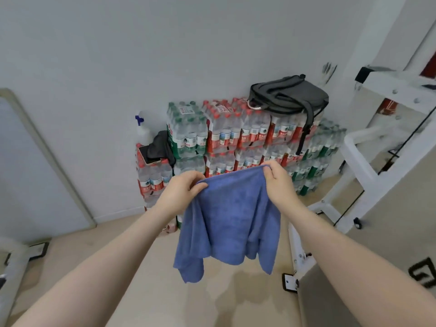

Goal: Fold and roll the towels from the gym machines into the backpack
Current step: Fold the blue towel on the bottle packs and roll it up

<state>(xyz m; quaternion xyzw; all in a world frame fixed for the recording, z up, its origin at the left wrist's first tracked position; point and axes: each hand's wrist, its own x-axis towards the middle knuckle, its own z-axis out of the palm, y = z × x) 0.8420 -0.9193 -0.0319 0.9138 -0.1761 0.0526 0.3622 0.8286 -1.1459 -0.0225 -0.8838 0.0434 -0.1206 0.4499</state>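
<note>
White walls and a pale floor frame our view, with shrink-wrapped packs of water bottles point(236, 135) stacked against the wall at twelve o'clock. On top of them, toward one o'clock, sits the dark backpack point(289, 96), one strap hanging down the stack; we judge it was parked there to be within reach. We hold the blue towel point(232, 220) up in the air at the centre. Our left hand point(179, 192) pinches its top edge at ten o'clock of the cloth and our right hand point(278, 182) pinches it at two o'clock, both with fingers curled tight on the fabric. Spreading the edge lets the cloth hang and find its shape before the first fold. A white gym machine frame point(387, 128) stands at three o'clock.
</note>
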